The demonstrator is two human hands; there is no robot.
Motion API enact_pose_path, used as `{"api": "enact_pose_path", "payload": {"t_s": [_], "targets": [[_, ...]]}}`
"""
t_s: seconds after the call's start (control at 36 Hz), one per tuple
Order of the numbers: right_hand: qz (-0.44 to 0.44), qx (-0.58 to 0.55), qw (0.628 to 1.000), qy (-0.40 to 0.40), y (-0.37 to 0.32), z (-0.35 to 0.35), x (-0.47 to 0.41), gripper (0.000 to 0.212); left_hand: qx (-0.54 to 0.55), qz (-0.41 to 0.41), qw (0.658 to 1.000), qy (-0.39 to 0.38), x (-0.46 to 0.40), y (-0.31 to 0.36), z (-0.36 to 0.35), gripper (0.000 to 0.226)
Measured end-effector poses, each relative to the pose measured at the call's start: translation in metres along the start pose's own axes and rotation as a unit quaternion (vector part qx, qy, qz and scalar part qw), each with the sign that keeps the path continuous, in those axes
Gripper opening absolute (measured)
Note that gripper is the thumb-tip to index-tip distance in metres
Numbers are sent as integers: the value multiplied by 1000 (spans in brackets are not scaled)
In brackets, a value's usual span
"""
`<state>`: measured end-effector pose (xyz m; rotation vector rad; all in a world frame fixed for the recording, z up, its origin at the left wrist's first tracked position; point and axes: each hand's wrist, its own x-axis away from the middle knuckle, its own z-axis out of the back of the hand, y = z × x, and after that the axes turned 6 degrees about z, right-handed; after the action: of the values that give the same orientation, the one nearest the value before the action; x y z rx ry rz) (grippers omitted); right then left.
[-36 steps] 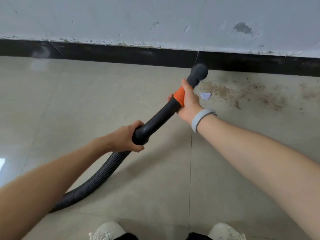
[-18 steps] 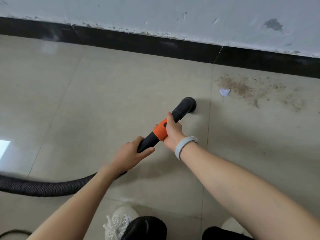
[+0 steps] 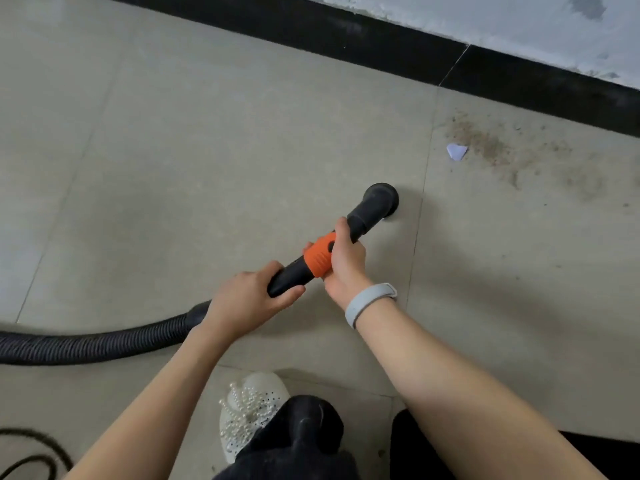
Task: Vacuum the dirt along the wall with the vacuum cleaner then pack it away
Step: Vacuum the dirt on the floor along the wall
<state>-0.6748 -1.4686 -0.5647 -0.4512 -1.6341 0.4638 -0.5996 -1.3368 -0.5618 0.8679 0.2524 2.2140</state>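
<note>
The vacuum wand (image 3: pixel 311 263) lies with its long axis running diagonally, from lower left near the person up and to the right toward the wall (image 3: pixel 519 22). Its black round nozzle (image 3: pixel 381 199) points at the upper right and sits at the floor (image 3: pixel 173 150), just left of a tile joint. An orange collar (image 3: pixel 320 258) encircles the wand at mid-length. Behind the wand, the ribbed black hose (image 3: pixel 86 344) trails off to the left edge of the view, lying low along the floor.

The right hand (image 3: pixel 346 258) grips the wand at the orange collar, fingers wrapped over the top, thumb side toward the nozzle. A grey wristband (image 3: pixel 369 303) sits on the right wrist. The left hand (image 3: pixel 247 299) grips the rear black section of the wand, where it joins the hose, fingers curled round it. Both forearms extend forward from the bottom of the view.

The dirt (image 3: pixel 491 147) is a brown scatter on the floor near the black skirting (image 3: pixel 346 29), to the upper right of the nozzle and apart from it. A small pale paper scrap (image 3: pixel 456 152) lies at the left edge of the dirt.

A white shoe (image 3: pixel 249 407) with bead trim shows below the hands. A black cable (image 3: pixel 31 459) loops at the lower left corner. No readable writing or brand mark is visible on the wand.
</note>
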Motion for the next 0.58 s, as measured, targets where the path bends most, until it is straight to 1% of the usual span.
{"api": "enact_pose_path", "payload": {"t_s": [0.06, 0.11, 0.17, 0.25, 0.33, 0.44, 0.5, 0.58], "targets": [[40, -27, 996, 75, -4, 17, -4, 27, -29, -46, 998, -22, -7, 18, -6, 38], [61, -34, 991, 112, -8, 26, -7, 27, -56, -65, 996, -25, -10, 30, -11, 40], [63, -19, 992, 111, -18, 27, -12, 30, -48, -58, 997, -20, -17, 38, -15, 42], [68, 13, 993, 92, -41, 14, -24, 36, -2, -33, 999, -17, -34, 48, -12, 42], [78, 47, 993, 73, -67, -2, -38, 41, 48, -29, 998, -6, -55, 62, -4, 38], [85, 66, 993, 54, -93, -9, -54, 48, 76, -34, 996, -18, -79, 77, 3, 37], [84, 64, 993, 56, -96, -7, -54, 48, 93, -37, 995, -26, -81, 78, 5, 37], [73, 49, 994, 68, -81, 4, -45, 47, 88, -43, 994, -44, -69, 72, 1, 36]]}}
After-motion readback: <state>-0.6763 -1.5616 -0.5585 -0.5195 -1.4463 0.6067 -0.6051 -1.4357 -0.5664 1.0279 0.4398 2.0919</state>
